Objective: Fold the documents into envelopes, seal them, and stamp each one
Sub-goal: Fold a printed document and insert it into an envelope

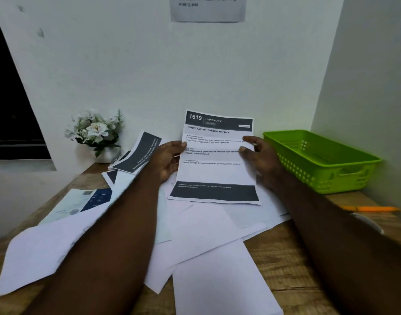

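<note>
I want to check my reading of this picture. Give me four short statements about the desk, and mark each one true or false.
1. The left hand and the right hand both hold the printed sheet. True.
2. The green basket stands left of the white flowers. False: it stands to their right.
3. The orange pen lies inside the basket. False: it lies on the table, outside the basket.
4. Loose white papers lie on the table. True.
</note>
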`<move>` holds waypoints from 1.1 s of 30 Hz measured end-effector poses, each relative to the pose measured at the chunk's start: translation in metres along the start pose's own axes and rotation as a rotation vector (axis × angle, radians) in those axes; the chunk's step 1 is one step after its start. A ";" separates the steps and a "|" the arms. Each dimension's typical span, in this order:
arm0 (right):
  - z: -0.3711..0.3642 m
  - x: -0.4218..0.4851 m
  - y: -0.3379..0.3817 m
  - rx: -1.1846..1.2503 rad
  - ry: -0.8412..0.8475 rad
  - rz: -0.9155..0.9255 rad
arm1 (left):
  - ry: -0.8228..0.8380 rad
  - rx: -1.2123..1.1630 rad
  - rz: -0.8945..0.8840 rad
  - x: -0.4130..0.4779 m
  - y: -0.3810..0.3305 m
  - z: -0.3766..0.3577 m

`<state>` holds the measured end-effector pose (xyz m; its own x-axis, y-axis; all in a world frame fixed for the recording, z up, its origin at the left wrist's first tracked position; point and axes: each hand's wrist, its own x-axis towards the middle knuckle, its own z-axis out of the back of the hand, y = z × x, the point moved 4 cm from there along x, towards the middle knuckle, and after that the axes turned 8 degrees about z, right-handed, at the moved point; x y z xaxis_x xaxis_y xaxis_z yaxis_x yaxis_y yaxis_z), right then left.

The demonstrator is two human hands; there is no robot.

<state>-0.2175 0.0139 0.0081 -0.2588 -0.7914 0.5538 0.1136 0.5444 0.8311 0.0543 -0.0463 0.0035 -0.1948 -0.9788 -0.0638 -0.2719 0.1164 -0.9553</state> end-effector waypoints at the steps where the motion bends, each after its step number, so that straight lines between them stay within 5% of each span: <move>1: 0.000 0.000 0.001 0.012 0.004 -0.003 | 0.002 0.005 -0.001 0.000 0.000 -0.001; 10: 0.009 0.013 0.002 -0.046 -0.154 -0.092 | 0.034 0.086 -0.039 -0.004 -0.004 -0.004; 16: 0.005 0.008 0.000 0.112 -0.070 -0.192 | 0.009 0.134 -0.070 -0.007 -0.008 -0.004; 23: 0.007 0.001 0.013 0.010 -0.032 -0.209 | 0.011 0.104 -0.095 -0.007 -0.006 -0.006; 33: 0.007 -0.010 0.017 0.165 0.001 -0.432 | -0.022 -0.047 0.030 -0.012 -0.004 -0.004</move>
<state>-0.2197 0.0333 0.0163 -0.2476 -0.9558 0.1584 -0.1585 0.2012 0.9666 0.0544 -0.0341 0.0090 -0.1830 -0.9781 -0.0987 -0.3106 0.1528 -0.9382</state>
